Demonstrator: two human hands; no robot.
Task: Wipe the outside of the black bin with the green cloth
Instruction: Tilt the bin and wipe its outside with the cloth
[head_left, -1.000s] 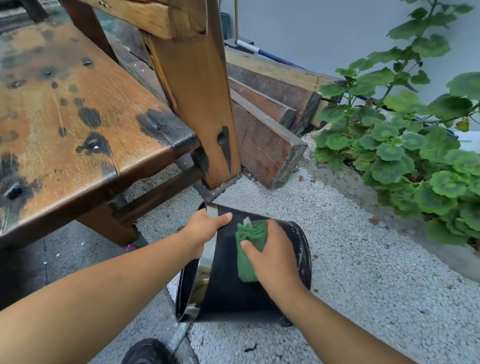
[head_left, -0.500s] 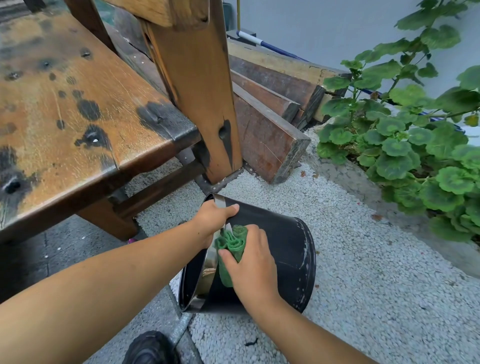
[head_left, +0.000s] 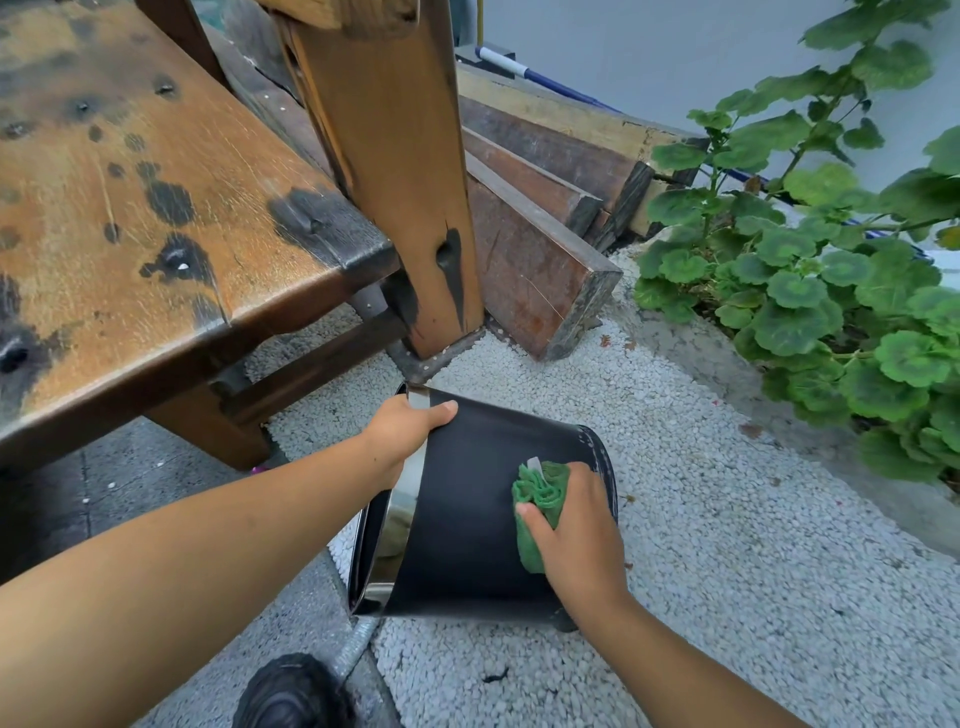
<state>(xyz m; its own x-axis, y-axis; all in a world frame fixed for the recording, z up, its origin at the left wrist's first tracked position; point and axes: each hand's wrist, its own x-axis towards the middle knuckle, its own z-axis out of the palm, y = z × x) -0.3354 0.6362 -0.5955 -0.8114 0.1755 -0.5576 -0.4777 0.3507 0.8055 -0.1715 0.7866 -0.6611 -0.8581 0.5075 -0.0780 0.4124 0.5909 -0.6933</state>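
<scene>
The black bin (head_left: 467, 519) lies tipped on its side on the white gravel, its shiny metal rim facing left toward me and its base pointing right. My left hand (head_left: 402, 434) grips that rim at the top, thumb across the black outer wall. My right hand (head_left: 576, 525) presses the crumpled green cloth (head_left: 537, 499) against the bin's outer wall near the base end. Part of the cloth is hidden under my palm.
A worn wooden bench (head_left: 156, 218) fills the upper left, its thick leg (head_left: 395, 171) just behind the bin. Stacked timber beams (head_left: 540, 244) lie behind that. A leafy green plant (head_left: 831, 291) borders the gravel on the right. A dark shoe (head_left: 291, 691) shows at the bottom.
My right hand slid the green cloth along the bin wall from near the rim toward the base end. My left hand stayed on the rim.
</scene>
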